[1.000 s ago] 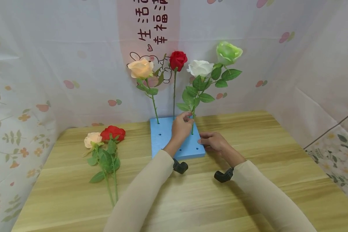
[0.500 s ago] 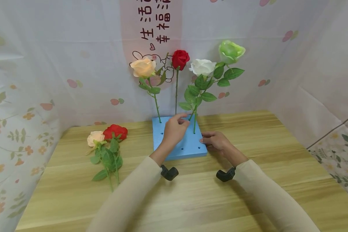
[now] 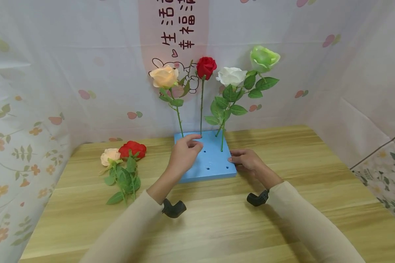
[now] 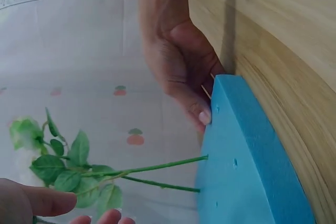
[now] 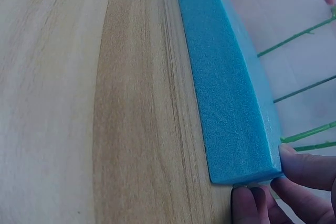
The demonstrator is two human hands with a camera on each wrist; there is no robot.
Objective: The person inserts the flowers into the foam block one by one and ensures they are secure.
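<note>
A blue foam block [image 3: 217,159] with small holes lies on the table. Four artificial roses would exceed my count, so several stand in it: peach [image 3: 164,76], a red rose [image 3: 206,67], a white rose [image 3: 232,76] and a green rose [image 3: 264,58]. Over the block's left part hovers my left hand [image 3: 183,153], fingers loosely bent, holding nothing. My right hand [image 3: 248,160] grips the block's right edge; in the right wrist view its thumb [image 5: 304,166] is on the top edge, other fingers against the side.
On the table's left lie a loose pale peach rose [image 3: 110,156] and a red flower [image 3: 132,149] with green leaves [image 3: 126,179]. A patterned cloth [image 3: 85,65] hangs behind and at the sides. The wooden table [image 3: 237,226] spreads in front.
My left hand has left the stem of the white or green rose and moved left across the block. My right hand stays on the block's edge.
</note>
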